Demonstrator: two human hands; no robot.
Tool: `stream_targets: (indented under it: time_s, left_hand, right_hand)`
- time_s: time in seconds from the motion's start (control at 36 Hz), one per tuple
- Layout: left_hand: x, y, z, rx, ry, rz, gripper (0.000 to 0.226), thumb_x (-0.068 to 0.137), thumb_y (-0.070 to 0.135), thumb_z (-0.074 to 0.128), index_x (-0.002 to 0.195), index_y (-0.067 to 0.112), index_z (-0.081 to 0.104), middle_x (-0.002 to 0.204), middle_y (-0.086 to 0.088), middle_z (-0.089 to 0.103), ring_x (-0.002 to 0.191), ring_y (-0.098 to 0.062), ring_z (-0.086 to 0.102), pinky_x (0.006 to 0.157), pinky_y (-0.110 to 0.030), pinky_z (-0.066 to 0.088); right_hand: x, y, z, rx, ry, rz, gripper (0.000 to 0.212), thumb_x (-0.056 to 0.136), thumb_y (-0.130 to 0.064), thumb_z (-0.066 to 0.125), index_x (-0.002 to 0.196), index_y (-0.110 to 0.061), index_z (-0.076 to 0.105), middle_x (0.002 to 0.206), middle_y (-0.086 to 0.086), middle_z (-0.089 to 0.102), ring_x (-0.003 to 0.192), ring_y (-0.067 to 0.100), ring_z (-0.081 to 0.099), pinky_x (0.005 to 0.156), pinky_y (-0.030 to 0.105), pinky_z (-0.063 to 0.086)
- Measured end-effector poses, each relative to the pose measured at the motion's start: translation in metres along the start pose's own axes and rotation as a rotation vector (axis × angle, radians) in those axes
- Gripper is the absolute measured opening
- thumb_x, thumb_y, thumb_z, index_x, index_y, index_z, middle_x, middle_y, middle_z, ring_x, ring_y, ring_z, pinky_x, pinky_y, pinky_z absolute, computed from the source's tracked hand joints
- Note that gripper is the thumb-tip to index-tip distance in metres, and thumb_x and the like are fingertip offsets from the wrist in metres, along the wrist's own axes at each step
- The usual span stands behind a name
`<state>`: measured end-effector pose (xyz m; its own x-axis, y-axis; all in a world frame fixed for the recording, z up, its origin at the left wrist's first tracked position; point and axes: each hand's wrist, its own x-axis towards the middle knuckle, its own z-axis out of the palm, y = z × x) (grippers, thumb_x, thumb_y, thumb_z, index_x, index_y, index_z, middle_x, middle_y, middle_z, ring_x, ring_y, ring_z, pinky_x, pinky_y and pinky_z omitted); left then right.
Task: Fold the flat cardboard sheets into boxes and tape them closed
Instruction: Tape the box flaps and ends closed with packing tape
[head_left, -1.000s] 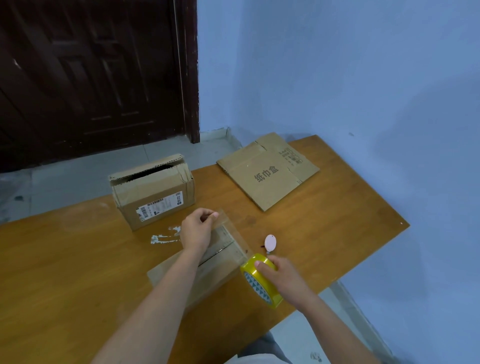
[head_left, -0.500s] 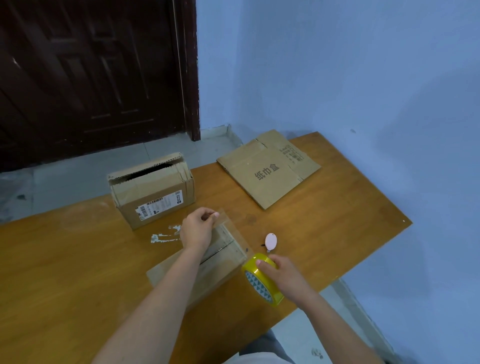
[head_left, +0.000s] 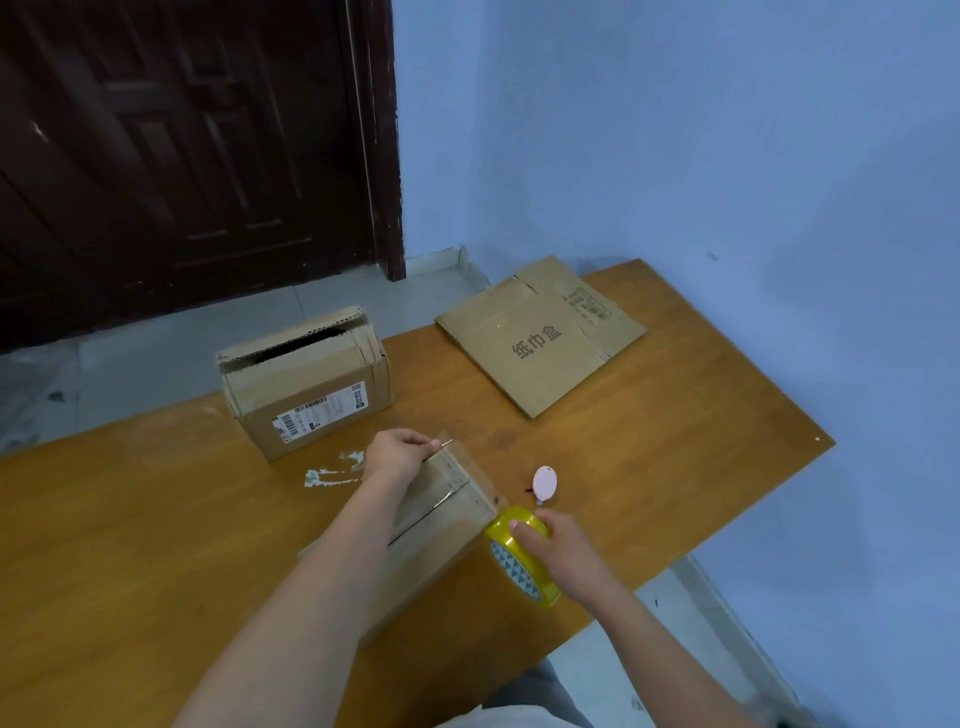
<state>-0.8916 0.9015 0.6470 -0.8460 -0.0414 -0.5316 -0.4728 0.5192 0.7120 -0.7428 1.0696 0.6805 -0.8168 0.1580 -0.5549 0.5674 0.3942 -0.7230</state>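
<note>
While the left hand (head_left: 397, 457) pinches the free end of clear tape at the far end of the small brown cardboard box (head_left: 441, 512), the right hand (head_left: 558, 545) grips the yellow roll of packing tape (head_left: 522, 558) at the box's near right corner, close to the near edge of the orange wooden bench (head_left: 675, 467). A stretched strip spans the closed flaps. Likely faults: the strip drifting off the seam or wrinkling if tension slackens. A flat printed cardboard sheet (head_left: 540, 335) lies unfolded at the far right corner; a labelled open carton (head_left: 306, 384) stands at the far edge.
</note>
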Motion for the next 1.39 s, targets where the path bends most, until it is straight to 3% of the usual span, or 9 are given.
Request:
stream_targets:
  time_s: [0.31,0.47,0.61,0.75,0.89,1.08,1.17,1.31,1.39]
  left_hand:
    - [0.007,-0.002,-0.002,0.067,-0.081,-0.106,0.031,0.093,0.015,0.050,0.119,0.026,0.062,0.133,-0.006,0.052,0.117,-0.027,0.050,0.100,-0.042,0.044]
    - [0.013,-0.007,-0.002,0.102,-0.090,-0.107,0.024,0.091,0.020,0.052,0.113,0.017,0.062,0.117,-0.007,0.060,0.104,-0.026,0.054,0.095,-0.040,0.047]
    - [-0.001,0.000,0.002,0.328,0.180,0.132,0.012,0.090,0.034,0.051,0.094,0.023,0.055,0.086,0.002,0.063,0.079,-0.018,0.060,0.079,-0.038,0.054]
    - [-0.015,0.003,-0.004,0.130,0.385,0.506,0.014,0.096,0.018,0.050,0.102,0.014,0.062,0.087,0.000,0.062,0.077,-0.014,0.055,0.065,-0.024,0.041]
    - [-0.026,-0.013,-0.010,0.262,0.454,0.607,0.014,0.093,0.017,0.054,0.101,0.012,0.065,0.091,-0.001,0.064,0.085,-0.015,0.054,0.076,-0.027,0.037]
    - [-0.056,-0.051,-0.004,0.439,0.448,0.666,0.017,0.085,0.017,0.065,0.102,0.015,0.068,0.107,-0.002,0.063,0.104,-0.026,0.055,0.086,-0.038,0.036]
    - [-0.061,-0.068,0.000,0.607,0.296,0.678,0.037,0.092,0.037,0.055,0.128,0.027,0.055,0.129,-0.001,0.052,0.123,-0.024,0.043,0.101,-0.040,0.033]
    - [-0.061,-0.069,-0.001,0.690,0.283,0.702,0.042,0.094,0.050,0.039,0.128,0.031,0.054,0.132,0.001,0.049,0.125,-0.023,0.040,0.102,-0.041,0.032]
    - [-0.060,-0.069,-0.002,0.732,0.283,0.718,0.053,0.089,0.054,0.025,0.124,0.030,0.057,0.129,0.001,0.052,0.122,-0.024,0.042,0.098,-0.043,0.035]
  right_hand:
    - [0.004,0.004,0.004,0.016,-0.017,0.023,0.034,0.090,-0.043,0.056,0.107,-0.014,0.062,0.098,0.005,0.069,0.089,0.019,0.067,0.084,0.039,0.055]
    - [0.007,0.006,0.006,0.000,-0.025,0.043,0.050,0.088,-0.049,0.056,0.122,-0.013,0.056,0.114,0.006,0.066,0.102,0.020,0.064,0.091,0.040,0.052]
    - [0.002,0.003,0.008,0.076,-0.053,0.016,0.034,0.091,-0.043,0.055,0.108,-0.015,0.061,0.105,0.010,0.068,0.095,0.021,0.066,0.089,0.041,0.053]
    - [0.012,0.021,0.023,0.104,-0.043,-0.007,0.105,0.053,-0.090,0.050,0.129,-0.017,0.051,0.125,0.004,0.059,0.114,0.020,0.058,0.099,0.044,0.048]
    - [0.008,-0.003,0.033,0.137,-0.094,-0.064,0.023,0.093,-0.042,0.052,0.104,-0.023,0.059,0.109,0.012,0.066,0.102,0.028,0.063,0.089,0.041,0.051]
    - [0.020,-0.008,0.040,0.165,-0.122,-0.081,0.031,0.095,-0.035,0.050,0.107,-0.008,0.059,0.101,0.015,0.065,0.088,0.020,0.061,0.078,0.034,0.052]
    - [0.022,-0.006,0.043,0.142,-0.101,-0.089,0.033,0.094,-0.040,0.051,0.108,-0.012,0.061,0.104,0.014,0.067,0.094,0.027,0.065,0.086,0.043,0.052]
    - [0.032,-0.001,0.049,0.089,-0.078,-0.091,0.031,0.094,-0.039,0.051,0.106,-0.012,0.061,0.104,0.015,0.067,0.098,0.032,0.064,0.090,0.048,0.051]
    - [0.036,0.001,0.059,-0.034,-0.094,-0.065,0.047,0.093,-0.044,0.049,0.116,-0.004,0.056,0.108,0.004,0.059,0.111,0.028,0.057,0.098,0.042,0.044]
